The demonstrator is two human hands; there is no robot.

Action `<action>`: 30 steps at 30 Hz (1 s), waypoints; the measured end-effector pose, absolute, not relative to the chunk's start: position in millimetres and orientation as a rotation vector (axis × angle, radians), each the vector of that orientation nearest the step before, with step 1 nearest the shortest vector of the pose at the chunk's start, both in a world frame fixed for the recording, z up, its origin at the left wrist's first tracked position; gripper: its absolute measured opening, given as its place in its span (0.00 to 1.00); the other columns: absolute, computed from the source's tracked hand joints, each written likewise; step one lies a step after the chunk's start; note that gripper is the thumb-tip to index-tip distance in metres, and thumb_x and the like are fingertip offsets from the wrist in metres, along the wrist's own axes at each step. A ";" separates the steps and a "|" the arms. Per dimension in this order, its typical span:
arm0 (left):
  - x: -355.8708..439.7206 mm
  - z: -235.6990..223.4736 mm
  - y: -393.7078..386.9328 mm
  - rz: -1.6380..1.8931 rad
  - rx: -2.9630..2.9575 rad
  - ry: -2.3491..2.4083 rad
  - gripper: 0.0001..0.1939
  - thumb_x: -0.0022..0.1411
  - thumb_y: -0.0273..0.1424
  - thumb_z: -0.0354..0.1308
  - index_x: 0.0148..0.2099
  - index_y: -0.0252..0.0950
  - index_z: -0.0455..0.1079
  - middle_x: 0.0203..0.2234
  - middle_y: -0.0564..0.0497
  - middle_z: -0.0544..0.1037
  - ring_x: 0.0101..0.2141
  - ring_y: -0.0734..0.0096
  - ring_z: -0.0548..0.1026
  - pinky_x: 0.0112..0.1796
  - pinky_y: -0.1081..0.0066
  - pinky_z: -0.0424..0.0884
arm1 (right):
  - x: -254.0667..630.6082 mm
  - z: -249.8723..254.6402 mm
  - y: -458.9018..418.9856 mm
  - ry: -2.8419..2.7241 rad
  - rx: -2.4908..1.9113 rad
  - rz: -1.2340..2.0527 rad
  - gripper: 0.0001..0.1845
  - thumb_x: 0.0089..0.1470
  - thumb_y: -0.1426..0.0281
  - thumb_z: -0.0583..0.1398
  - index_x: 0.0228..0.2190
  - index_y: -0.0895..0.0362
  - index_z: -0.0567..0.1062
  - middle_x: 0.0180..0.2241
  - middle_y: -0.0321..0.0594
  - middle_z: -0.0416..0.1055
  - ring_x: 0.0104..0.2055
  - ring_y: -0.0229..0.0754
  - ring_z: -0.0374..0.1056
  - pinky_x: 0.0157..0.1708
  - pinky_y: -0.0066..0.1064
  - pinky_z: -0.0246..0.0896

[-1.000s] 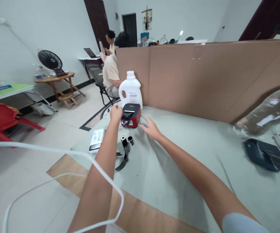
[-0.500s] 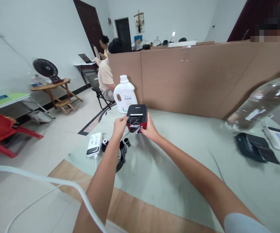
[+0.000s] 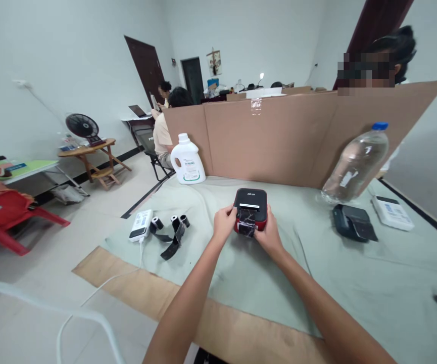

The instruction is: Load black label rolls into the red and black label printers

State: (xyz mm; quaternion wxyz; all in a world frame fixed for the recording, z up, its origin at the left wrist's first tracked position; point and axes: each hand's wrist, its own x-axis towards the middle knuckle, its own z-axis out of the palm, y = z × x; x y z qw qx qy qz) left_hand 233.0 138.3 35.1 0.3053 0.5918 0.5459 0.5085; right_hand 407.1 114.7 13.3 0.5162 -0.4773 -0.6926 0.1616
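A small black and red portable printer (image 3: 251, 199) is held at its two sides, near the middle of the cloth. A dark, crinkled strip (image 3: 247, 222) comes out of its front slot. My left hand (image 3: 224, 223) is closed on the near left corner, fingers against the side. On the right side, my right hand (image 3: 271, 237) grips the lower edge, thumb close to the strip. Whether the printer's base touches the cloth, I cannot tell. Left of my hands lie several small dark rolls (image 3: 185, 221) and a loose curled dark strip (image 3: 173, 245).
A white power bank (image 3: 141, 226) with a cable lies left on the pale green cloth (image 3: 248, 283). A white jug (image 3: 188, 162) stands before the cardboard partition (image 3: 267, 141). To the right are a clear bottle (image 3: 356, 164), a second dark printer (image 3: 350, 222) and another white power bank (image 3: 392, 212).
The printer, in both hands, has moved right, away from the jug and rolls, and lower in the view. The camera has shifted, bringing the whole clear bottle into view.
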 end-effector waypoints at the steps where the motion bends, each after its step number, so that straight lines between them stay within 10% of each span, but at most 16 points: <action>1: 236.1 33.1 137.2 1.350 1.570 1.466 0.16 0.67 0.31 0.56 0.51 0.41 0.83 0.48 0.47 0.84 0.49 0.49 0.81 0.53 0.55 0.73 | 407.4 10.1 114.5 -1.635 -1.131 0.402 0.43 0.50 0.64 0.63 0.65 0.55 0.57 0.53 0.51 0.75 0.51 0.57 0.73 0.53 0.48 0.69; 10: 248.1 12.8 141.2 1.488 1.244 1.337 0.16 0.65 0.32 0.55 0.50 0.34 0.79 0.51 0.43 0.82 0.56 0.57 0.77 0.60 0.61 0.68 | 405.3 -22.8 114.7 -1.539 -1.262 0.377 0.53 0.50 0.61 0.65 0.71 0.56 0.48 0.63 0.57 0.64 0.63 0.64 0.63 0.61 0.57 0.60; 19: 259.8 12.4 153.6 1.475 0.999 1.298 0.12 0.62 0.30 0.51 0.45 0.37 0.72 0.33 0.53 0.78 0.30 0.72 0.75 0.33 0.74 0.72 | 407.7 -33.8 116.8 -1.568 -1.293 0.392 0.56 0.53 0.57 0.63 0.73 0.58 0.42 0.62 0.58 0.64 0.63 0.64 0.62 0.62 0.59 0.59; 30: 261.4 -17.3 137.5 1.654 1.115 1.078 0.23 0.72 0.42 0.46 0.57 0.38 0.75 0.58 0.47 0.77 0.60 0.65 0.73 0.62 0.66 0.66 | 445.4 35.5 135.1 -1.628 -1.269 0.384 0.23 0.66 0.61 0.50 0.49 0.55 0.80 0.51 0.47 0.79 0.54 0.51 0.73 0.57 0.46 0.67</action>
